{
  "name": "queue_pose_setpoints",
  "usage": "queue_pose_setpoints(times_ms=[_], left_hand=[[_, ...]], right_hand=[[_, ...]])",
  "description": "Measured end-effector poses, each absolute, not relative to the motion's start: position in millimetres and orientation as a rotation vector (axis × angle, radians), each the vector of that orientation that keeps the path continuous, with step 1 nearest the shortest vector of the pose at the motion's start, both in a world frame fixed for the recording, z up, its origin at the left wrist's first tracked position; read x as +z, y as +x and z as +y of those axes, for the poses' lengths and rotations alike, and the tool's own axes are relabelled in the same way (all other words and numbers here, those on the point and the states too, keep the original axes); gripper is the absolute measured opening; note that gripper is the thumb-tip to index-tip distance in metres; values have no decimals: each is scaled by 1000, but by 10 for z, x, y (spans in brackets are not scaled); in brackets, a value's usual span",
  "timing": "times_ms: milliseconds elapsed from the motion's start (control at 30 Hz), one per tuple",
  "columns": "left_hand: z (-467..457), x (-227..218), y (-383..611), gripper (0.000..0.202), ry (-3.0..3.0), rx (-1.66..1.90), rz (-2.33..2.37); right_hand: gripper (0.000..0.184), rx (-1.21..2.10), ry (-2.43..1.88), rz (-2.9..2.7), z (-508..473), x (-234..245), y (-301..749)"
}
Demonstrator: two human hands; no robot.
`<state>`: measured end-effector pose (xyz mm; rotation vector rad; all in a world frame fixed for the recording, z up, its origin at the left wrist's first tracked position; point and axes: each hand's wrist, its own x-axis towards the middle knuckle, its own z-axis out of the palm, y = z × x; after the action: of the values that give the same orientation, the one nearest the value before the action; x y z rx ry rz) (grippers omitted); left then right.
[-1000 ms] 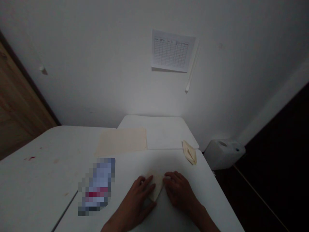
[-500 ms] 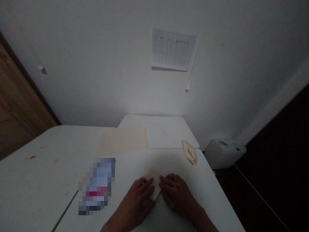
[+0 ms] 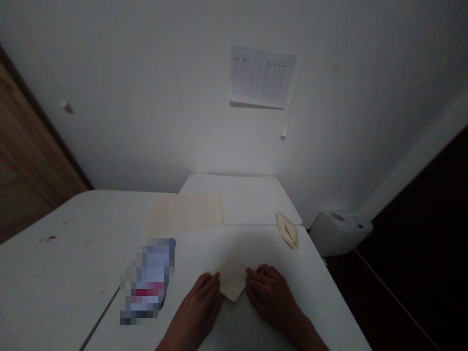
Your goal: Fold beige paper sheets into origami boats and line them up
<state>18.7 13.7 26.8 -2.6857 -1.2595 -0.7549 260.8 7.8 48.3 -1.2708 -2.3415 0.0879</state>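
A small cream folded paper (image 3: 232, 279), diamond-shaped, lies flat on the white table (image 3: 91, 253) near its front edge. My left hand (image 3: 199, 304) rests flat on the table with its fingertips at the paper's left corner. My right hand (image 3: 270, 295) lies on the other side, fingers spread, its tips touching the paper's right edge. Neither hand grips the paper.
A stack of cream sheets (image 3: 185, 213) lies further back, and a finished folded paper piece (image 3: 287, 230) sits at the table's right edge. A blurred flat object (image 3: 148, 280) lies left of my hands. A white canister (image 3: 338, 229) stands on the floor to the right.
Both hands slid outward off the folded paper, which now shows as a full diamond between them; before, they covered most of it.
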Motion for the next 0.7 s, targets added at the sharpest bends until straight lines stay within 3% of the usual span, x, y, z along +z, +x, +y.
queue_pose_setpoints(times_ms=[300, 700], left_hand=[[227, 253, 202, 21, -2700, -788, -1301], [145, 327, 198, 22, -2627, -865, -1302]], right_hand=[[7, 60, -1229, -2414, 128, 572, 2580], [11, -45, -1219, -2350, 82, 389, 2591]])
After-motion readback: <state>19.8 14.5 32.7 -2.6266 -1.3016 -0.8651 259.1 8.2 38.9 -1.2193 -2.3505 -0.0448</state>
